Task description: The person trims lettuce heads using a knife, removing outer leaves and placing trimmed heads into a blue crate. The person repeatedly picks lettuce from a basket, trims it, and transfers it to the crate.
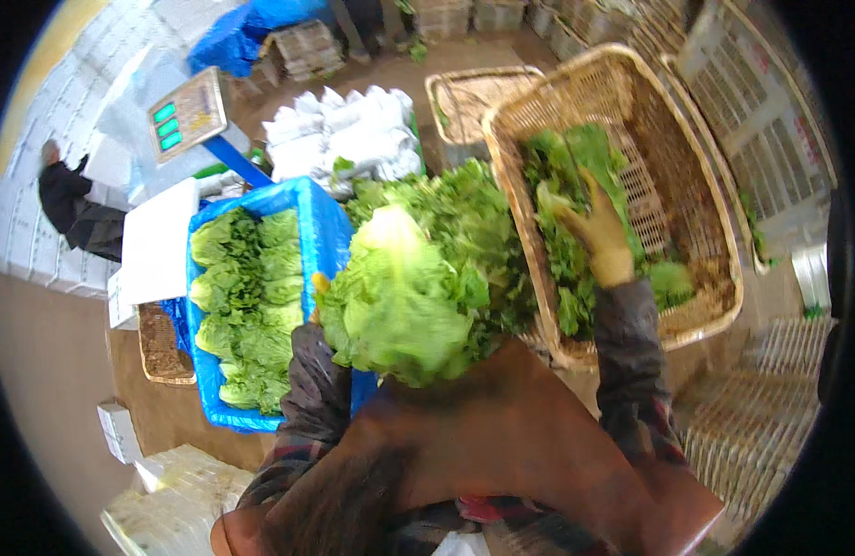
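Observation:
In front of my chest, a head of leafy green lettuce (399, 299) is held up with its pale base pointing away from me. My left hand (320, 286), in a yellow glove, grips it from the left; the leaves hide most of that hand. My gloved right hand (604, 240) reaches over the large plastic crate (705, 187), above loose green leaves (556, 278). Its thumb and fingers are apart. A thin dark streak runs by the fingertips, too blurred to name. Left of the held lettuce, a blue-lined box (330, 222) contains rows of lettuce heads (250, 299).
More lettuce (462, 215) is heaped between box and crate. A scale display (187, 115) on a blue post rises behind the box, near white wrapped bundles (344, 132). A white foam lid (156, 240) leans at left. A person (73, 201) bends beside stacked white boxes (24, 215).

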{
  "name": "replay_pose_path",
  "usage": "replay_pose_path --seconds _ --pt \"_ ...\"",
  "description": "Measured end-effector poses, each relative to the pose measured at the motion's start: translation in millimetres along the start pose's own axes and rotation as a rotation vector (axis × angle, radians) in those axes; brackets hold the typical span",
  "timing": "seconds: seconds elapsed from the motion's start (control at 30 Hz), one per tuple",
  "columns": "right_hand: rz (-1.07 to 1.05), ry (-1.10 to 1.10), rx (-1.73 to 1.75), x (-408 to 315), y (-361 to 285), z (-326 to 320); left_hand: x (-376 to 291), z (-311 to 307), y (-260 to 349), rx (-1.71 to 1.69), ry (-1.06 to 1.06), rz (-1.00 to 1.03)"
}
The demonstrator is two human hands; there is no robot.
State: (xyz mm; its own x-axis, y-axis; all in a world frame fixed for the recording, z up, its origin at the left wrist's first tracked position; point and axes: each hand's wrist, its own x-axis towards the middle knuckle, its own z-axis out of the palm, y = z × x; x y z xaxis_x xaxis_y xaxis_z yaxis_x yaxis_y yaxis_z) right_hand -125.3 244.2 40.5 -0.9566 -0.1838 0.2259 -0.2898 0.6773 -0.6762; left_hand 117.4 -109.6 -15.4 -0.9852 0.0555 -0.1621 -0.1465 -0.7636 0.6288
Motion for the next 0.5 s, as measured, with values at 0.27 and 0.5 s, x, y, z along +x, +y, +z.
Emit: replay_pose_path --seconds 0.27,0.5 --pt "-0.338 -0.407 0.075 -75 -129 22 13 64 -18 0.233 0.15 0.241" --pt "-0.064 -0.408 -0.108 35 -55 -37 20 46 -12 0.855 0.099 0.242"
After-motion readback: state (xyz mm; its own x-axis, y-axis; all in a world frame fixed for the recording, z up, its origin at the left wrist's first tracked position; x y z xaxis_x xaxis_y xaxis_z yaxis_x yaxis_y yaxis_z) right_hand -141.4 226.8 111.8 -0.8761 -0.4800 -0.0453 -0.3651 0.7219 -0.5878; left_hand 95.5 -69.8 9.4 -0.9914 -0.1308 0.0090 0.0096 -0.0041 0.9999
